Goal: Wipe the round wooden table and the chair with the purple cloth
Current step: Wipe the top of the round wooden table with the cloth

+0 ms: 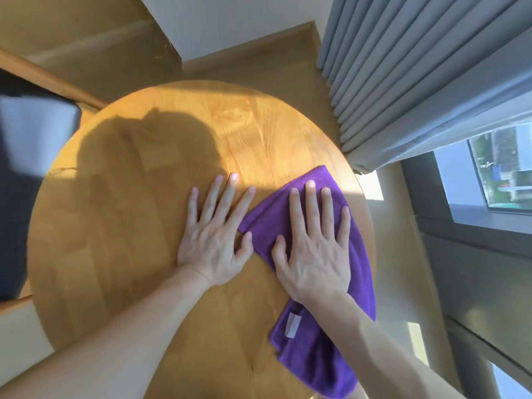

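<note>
Two bare forearms reach in from the bottom edge. The right hand (313,249) lies flat with straight, spread fingers pressing on the purple cloth (311,352), which is spread along the right side of the round wooden worktop (121,226), one end reaching the rim. The left hand (214,234) rests flat on bare wood just beside it, fingers straight, thumb touching the cloth's edge. A chair (31,133) stands at the left, grey curtains (417,67) at upper right.
</note>
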Demonstrator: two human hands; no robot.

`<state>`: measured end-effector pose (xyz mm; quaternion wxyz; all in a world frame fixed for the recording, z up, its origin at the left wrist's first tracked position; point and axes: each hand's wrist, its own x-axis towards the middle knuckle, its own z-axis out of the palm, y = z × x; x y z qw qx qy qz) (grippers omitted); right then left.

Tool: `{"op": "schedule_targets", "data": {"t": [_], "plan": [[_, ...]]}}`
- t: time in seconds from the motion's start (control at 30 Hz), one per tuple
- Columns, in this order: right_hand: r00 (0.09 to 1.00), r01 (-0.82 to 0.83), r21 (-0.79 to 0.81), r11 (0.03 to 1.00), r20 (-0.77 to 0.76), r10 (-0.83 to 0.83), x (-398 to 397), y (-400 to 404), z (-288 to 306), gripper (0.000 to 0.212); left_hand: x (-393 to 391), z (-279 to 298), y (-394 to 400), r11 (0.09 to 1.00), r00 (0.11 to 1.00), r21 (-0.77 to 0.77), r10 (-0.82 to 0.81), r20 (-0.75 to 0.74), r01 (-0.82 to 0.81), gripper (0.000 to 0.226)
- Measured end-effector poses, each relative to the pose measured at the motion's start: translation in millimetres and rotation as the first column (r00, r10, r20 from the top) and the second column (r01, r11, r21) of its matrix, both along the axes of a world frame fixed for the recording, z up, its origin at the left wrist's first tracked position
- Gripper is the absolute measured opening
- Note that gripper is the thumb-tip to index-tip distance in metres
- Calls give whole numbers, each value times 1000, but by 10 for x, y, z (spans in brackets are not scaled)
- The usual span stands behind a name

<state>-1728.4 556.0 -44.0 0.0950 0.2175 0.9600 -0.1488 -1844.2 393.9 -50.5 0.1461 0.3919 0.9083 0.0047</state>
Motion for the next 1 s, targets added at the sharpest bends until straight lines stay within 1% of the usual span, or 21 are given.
{"op": "schedule_targets", "data": {"t": [0.1, 0.13, 0.17, 0.2, 0.23, 0.3, 0.33, 0.37, 0.4, 0.43, 0.53, 0.6, 0.7, 0.77, 0.83, 0.87, 0.9, 0.93, 1.0], "plan": [[999, 35, 10, 999, 21, -35, -14, -49, 37, 80, 7, 0, -18, 1000, 1000, 20, 4, -9, -3, 81], [1000, 22, 3, 1000, 17, -22, 3, -65, 56, 79, 1, 5, -22, 1000, 1000, 29, 5, -9, -4, 80], [999, -36, -9, 999, 12, 36, 49, -72, 71, 78, 5, 4, -25, 999, 1000, 34, 3, -8, -2, 80], [990, -143, -26, 989, 1, 143, 125, -58, 78, 77, 10, 1, -32, 999, 1000, 37, 2, -8, -2, 81], [962, -274, -36, 961, -14, 274, 225, -7, 75, 77, 10, -4, -38, 999, 1000, 49, 4, -13, -4, 81], [865, -502, -24, 864, -10, 502, 414, 230, 61, 78, -1, -23, -28, 998, 1000, 69, 5, -27, -3, 81], [818, -575, -11, 818, 7, 575, 479, 379, 57, 79, -5, -33, -21, 997, 999, 71, 4, -32, -2, 81], [789, -614, -1, 789, 27, 614, 515, 516, 57, 80, -7, -39, -14, 997, 999, 71, 5, -35, -3, 82], [784, -620, 0, 785, 46, 619, 523, 620, 61, 81, -4, -40, -6, 998, 999, 69, 6, -36, -4, 82], [803, -594, -1, 805, 54, 593, 505, 678, 68, 82, -3, -39, 4, 998, 999, 65, 4, -38, -1, 83], [911, -411, 5, 911, 24, 411, 324, 645, 53, 83, 0, -50, 6, 998, 999, 56, -3, -46, 6, 85], [948, -317, 28, 948, 29, 316, 145, 620, 56, 82, 3, -47, 7, 998, 999, 61, -6, -52, 10, 85], [974, -221, 53, 974, 60, 217, -152, 585, 72, 81, 0, -44, 4, 998, 998, 65, -7, -56, 10, 84], [991, -119, 52, 992, 68, 115, -368, 481, 90, 81, 11, -51, -3, 998, 998, 70, 0, -55, 4, 84], [998, 8, 35, 999, 62, -10, -561, 314, 99, 81, 15, -48, 6, 998, 998, 70, 4, -57, 0, 78], [998, 44, 20, 999, 53, -45, -599, 224, 101, 80, 16, -44, 8, 997, 999, 76, 7, -52, -3, 74], [999, 36, 6, 999, 31, -36, -573, 131, 93, 79, 13, -44, 3, 996, 999, 85, 12, -47, -8, 71], [1000, -23, -10, 1000, 10, 24, -483, 35, 80, 79, 8, -42, -10, 996, 999, 88, 18, -42, -14, 72], [973, -232, -57, 971, 6, 232, -133, -117, 85, 80, 11, -30, -41, 997, 1000, 77, 4, -29, -1, 79]]}}
